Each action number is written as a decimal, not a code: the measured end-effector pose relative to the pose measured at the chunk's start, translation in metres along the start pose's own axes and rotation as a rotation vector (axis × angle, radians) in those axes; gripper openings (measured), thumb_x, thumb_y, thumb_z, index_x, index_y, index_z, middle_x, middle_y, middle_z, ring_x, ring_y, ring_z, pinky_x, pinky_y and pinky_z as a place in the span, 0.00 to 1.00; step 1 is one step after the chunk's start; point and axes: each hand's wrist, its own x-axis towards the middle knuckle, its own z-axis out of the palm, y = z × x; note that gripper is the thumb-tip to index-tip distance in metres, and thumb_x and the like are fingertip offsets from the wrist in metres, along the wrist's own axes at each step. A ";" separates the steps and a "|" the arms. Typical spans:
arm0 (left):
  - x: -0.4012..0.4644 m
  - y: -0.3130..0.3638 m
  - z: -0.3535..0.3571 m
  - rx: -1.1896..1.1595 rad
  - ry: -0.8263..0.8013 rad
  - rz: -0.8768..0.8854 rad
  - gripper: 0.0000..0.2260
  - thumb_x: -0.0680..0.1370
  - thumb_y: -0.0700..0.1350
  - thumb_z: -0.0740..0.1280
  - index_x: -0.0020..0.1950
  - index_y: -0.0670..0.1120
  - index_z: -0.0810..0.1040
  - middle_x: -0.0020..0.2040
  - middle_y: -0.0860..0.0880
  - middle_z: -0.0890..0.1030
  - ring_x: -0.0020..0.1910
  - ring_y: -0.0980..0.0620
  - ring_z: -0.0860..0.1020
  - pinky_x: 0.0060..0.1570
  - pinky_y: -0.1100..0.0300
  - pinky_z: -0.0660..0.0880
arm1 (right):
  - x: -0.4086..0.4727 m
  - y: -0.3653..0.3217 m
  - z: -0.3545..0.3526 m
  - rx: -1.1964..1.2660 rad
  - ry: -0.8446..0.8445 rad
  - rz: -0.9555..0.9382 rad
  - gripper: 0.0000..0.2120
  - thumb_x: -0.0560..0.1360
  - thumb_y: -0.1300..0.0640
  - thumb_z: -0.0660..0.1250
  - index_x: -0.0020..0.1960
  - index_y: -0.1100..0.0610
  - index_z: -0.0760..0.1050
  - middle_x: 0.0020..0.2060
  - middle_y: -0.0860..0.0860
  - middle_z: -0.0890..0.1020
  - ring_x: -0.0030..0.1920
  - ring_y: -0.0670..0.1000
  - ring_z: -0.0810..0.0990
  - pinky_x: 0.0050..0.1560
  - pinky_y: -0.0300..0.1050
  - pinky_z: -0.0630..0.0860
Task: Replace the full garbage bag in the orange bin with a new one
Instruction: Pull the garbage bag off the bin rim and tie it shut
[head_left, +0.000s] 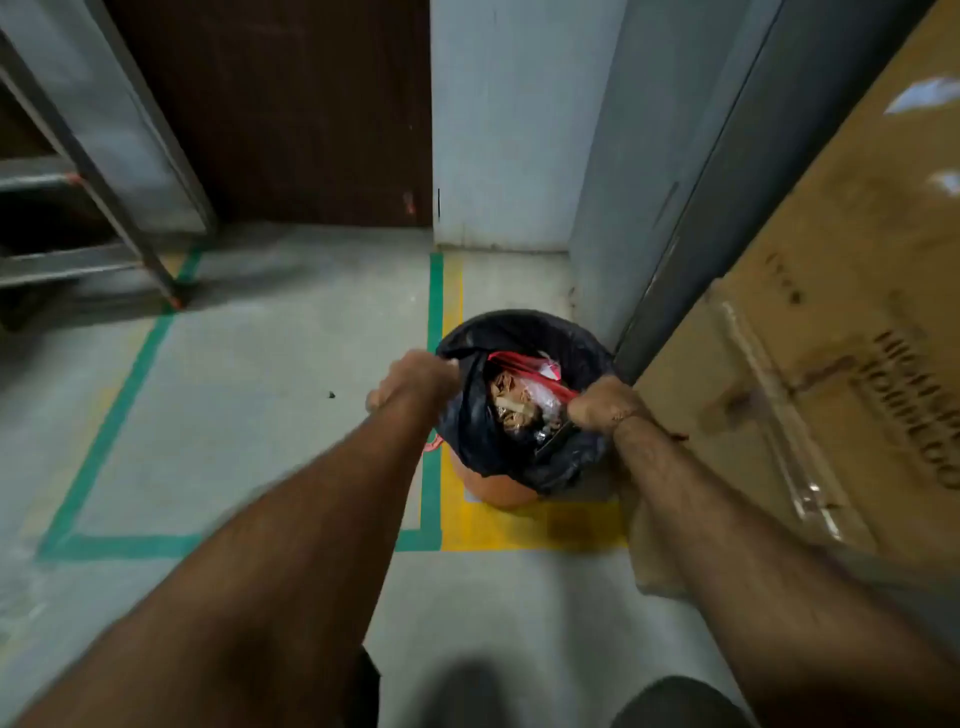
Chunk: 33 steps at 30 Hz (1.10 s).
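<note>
A black garbage bag (524, 447) full of paper and red-and-clear plastic waste sits in the orange bin (501, 491), which shows only below the bag's folded-over edge. My left hand (415, 379) grips the bag's rim on its left side. At the right side my right hand (605, 402) grips the rim too. Both arms reach forward and down from the bottom of the view. The bag's mouth stands open between my hands.
The bin stands on a grey floor with green tape lines (434, 312) and a yellow painted patch (519, 525). A large cardboard box (805, 364) crowds its right side, with a grey metal cabinet (675, 208) behind. A metal rack (78, 208) stands far left.
</note>
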 end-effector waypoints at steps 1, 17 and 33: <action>0.012 -0.012 0.025 0.014 -0.092 0.002 0.31 0.79 0.63 0.61 0.70 0.40 0.76 0.70 0.39 0.77 0.68 0.38 0.76 0.67 0.47 0.73 | 0.013 0.014 0.027 0.078 -0.059 0.054 0.23 0.79 0.53 0.68 0.70 0.65 0.75 0.69 0.62 0.77 0.68 0.61 0.77 0.59 0.45 0.75; 0.067 -0.058 0.143 -0.802 -0.256 -0.282 0.24 0.81 0.45 0.72 0.69 0.33 0.70 0.59 0.35 0.80 0.51 0.32 0.83 0.32 0.47 0.81 | 0.102 0.079 0.147 0.850 0.095 0.351 0.41 0.78 0.74 0.60 0.80 0.47 0.46 0.73 0.58 0.69 0.55 0.59 0.78 0.32 0.56 0.83; 0.051 -0.059 0.155 -1.126 -0.022 -0.172 0.18 0.77 0.37 0.75 0.63 0.33 0.75 0.55 0.35 0.81 0.50 0.35 0.83 0.24 0.48 0.81 | 0.103 0.100 0.158 1.301 0.113 0.064 0.27 0.80 0.64 0.68 0.77 0.57 0.66 0.72 0.54 0.75 0.65 0.56 0.78 0.46 0.54 0.83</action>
